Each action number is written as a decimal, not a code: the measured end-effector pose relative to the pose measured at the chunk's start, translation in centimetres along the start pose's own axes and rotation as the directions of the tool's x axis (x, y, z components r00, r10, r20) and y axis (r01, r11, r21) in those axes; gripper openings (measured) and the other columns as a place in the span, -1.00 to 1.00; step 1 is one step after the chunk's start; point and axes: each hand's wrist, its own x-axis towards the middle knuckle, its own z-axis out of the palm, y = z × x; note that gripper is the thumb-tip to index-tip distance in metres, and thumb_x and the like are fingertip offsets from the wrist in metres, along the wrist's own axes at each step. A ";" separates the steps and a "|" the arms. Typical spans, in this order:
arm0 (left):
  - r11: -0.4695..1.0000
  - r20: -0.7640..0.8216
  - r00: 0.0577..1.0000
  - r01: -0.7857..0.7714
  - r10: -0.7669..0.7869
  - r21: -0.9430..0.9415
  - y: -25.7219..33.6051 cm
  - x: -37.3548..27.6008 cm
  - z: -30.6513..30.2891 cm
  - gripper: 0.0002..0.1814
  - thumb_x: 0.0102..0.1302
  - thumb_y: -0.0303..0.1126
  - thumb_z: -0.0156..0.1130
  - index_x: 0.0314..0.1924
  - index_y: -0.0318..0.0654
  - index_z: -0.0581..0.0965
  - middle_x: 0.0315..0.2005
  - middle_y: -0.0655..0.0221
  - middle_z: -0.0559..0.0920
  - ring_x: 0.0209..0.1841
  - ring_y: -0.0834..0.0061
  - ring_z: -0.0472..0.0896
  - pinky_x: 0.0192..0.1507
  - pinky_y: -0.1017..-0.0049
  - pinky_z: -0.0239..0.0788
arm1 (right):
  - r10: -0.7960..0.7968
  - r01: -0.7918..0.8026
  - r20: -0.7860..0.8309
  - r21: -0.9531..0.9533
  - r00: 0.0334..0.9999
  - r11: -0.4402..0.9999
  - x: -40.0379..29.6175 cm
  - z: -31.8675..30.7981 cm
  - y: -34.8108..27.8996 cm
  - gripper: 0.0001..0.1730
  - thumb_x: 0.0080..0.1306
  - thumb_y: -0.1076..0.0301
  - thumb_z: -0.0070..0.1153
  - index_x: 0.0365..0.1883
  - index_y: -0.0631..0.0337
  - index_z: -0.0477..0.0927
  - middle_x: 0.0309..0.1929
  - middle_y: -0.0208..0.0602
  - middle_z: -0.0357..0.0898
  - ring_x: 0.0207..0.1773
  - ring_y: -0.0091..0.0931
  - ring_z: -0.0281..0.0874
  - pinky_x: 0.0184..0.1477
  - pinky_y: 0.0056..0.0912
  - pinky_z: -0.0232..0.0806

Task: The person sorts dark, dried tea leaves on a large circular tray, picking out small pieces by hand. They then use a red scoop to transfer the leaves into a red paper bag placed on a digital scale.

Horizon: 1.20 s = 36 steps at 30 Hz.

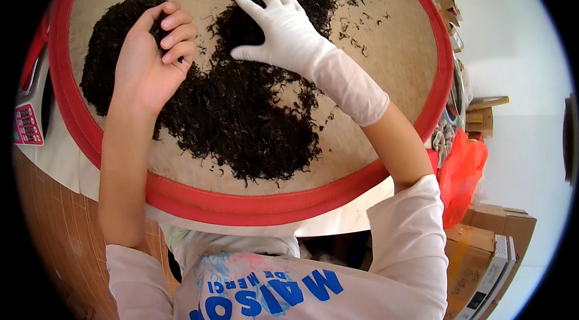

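Observation:
Dark, twisted dried leaves (253, 125), which look like loose black tea, lie in heaps on a round tan cloth tray (384, 58) with a red fabric rim. My left hand (154, 53) is bare and hovers at the left-hand heap, its fingers half curled over the palm. Dark leaf shows between thumb and fingers; whether any is held there I cannot tell. A white glove (348, 85) covers my right hand (280, 26). Its fingers are spread over the leaves near the middle, and the leaf under the palm is hidden.
At the left edge stands a weighing scale (29, 125) with a pink keypad. A red plastic bag (461, 180) hangs at the right, beside grey cloth (443, 139). Cardboard boxes (470, 252) are stacked below it, near a white wall (520, 148). The white tabletop (334, 216) edges the tray.

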 end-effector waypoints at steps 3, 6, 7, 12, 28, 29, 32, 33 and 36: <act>0.999 -0.007 1.000 -0.012 0.012 -0.049 0.2 0.1 0.0 -0.85 0.47 -0.40 -0.12 -0.29 -0.21 0.37 -0.52 0.54 0.30 -0.57 0.70 0.20 -0.62 0.68 -0.01 | -0.068 0.066 0.059 0.039 0.996 0.997 3.8 0.8 0.5 -0.59 0.26 0.04 0.18 0.01 0.03 0.66 0.10 -0.18 0.56 0.25 -0.15 0.38 0.27 -0.07 0.27; 0.997 -0.024 0.999 -0.030 0.028 -0.067 0.4 0.1 -0.1 -0.85 0.47 -0.40 -0.12 -0.30 -0.22 0.37 -0.53 0.53 0.30 -0.57 0.70 0.20 -0.63 0.68 -0.01 | -0.073 0.098 0.256 -0.085 0.964 0.992 6.2 0.4 -0.1 -0.72 0.21 0.20 0.17 -0.14 0.04 0.70 -0.09 -0.24 0.64 0.07 -0.20 0.52 0.11 -0.15 0.38; 0.997 -0.034 0.999 -0.036 0.034 -0.068 0.5 0.0 -0.1 -0.85 0.47 -0.40 -0.12 -0.30 -0.22 0.37 -0.53 0.53 0.30 -0.57 0.70 0.20 -0.63 0.68 -0.01 | -0.038 0.075 0.333 -0.097 0.942 0.992 6.9 0.6 -0.5 -0.74 0.20 0.22 0.17 -0.17 0.05 0.71 -0.14 -0.23 0.65 0.01 -0.21 0.56 0.08 -0.18 0.40; 0.998 -0.099 0.995 -0.033 0.028 -0.051 0.0 -0.2 0.3 -0.83 0.47 -0.39 -0.11 -0.33 -0.21 0.36 -0.54 0.54 0.29 -0.58 0.70 0.19 -0.64 0.68 -0.03 | 0.059 -0.070 0.230 0.042 0.971 0.997 6.7 0.5 0.4 -0.77 0.24 0.24 0.15 -0.21 0.13 0.69 -0.23 -0.14 0.66 -0.12 -0.20 0.61 -0.01 -0.23 0.45; 1.000 -0.114 0.993 -0.005 0.007 0.019 -1.1 0.0 0.6 -0.81 0.49 -0.35 -0.13 -0.33 -0.18 0.35 -0.54 0.57 0.28 -0.59 0.73 0.19 -0.65 0.70 -0.02 | -0.018 -0.400 0.402 0.914 0.915 0.066 1.9 -5.4 2.8 -0.55 0.49 0.17 -0.03 0.23 0.26 0.48 -0.09 -0.33 0.63 -0.03 -0.56 0.56 0.11 -0.52 0.39; 1.000 -0.114 0.994 0.001 0.001 0.014 -1.0 0.0 0.6 -0.81 0.50 -0.35 -0.14 -0.32 -0.18 0.35 -0.53 0.56 0.28 -0.58 0.72 0.19 -0.65 0.69 -0.01 | 0.007 -0.394 0.396 0.912 0.918 0.117 1.8 -5.6 2.7 -0.52 0.47 0.14 0.01 0.23 0.25 0.47 -0.08 -0.30 0.63 -0.02 -0.53 0.57 0.13 -0.50 0.38; 1.000 -0.099 0.995 0.009 -0.009 0.003 -0.8 -0.1 0.5 -0.82 0.51 -0.35 -0.15 -0.30 -0.18 0.35 -0.52 0.56 0.27 -0.58 0.71 0.20 -0.65 0.68 0.00 | 0.132 -0.212 0.183 0.539 0.974 0.815 1.5 -4.7 1.9 -0.39 0.34 0.02 0.19 0.26 0.17 0.47 0.06 -0.15 0.59 0.11 -0.39 0.54 0.24 -0.38 0.33; 1.000 -0.093 0.996 0.007 -0.007 0.002 -0.6 -0.1 0.5 -0.82 0.51 -0.35 -0.15 -0.30 -0.18 0.35 -0.52 0.56 0.27 -0.58 0.71 0.20 -0.65 0.68 0.00 | 0.084 -0.160 0.171 0.499 0.982 0.852 1.6 -4.1 1.7 -0.16 0.15 -0.11 0.35 0.33 0.05 0.40 0.27 0.05 0.40 0.33 -0.19 0.35 0.36 -0.20 0.20; 1.000 -0.080 0.997 -0.006 0.006 0.003 -0.3 0.0 0.1 -0.82 0.51 -0.36 -0.15 -0.30 -0.17 0.35 -0.52 0.56 0.27 -0.57 0.71 0.20 -0.64 0.68 0.00 | 0.041 -0.069 0.297 0.082 0.954 0.994 1.9 -1.3 0.2 0.14 -0.03 -0.30 0.38 0.46 -0.05 0.20 0.44 0.19 0.08 0.49 0.05 -0.03 0.44 -0.02 0.04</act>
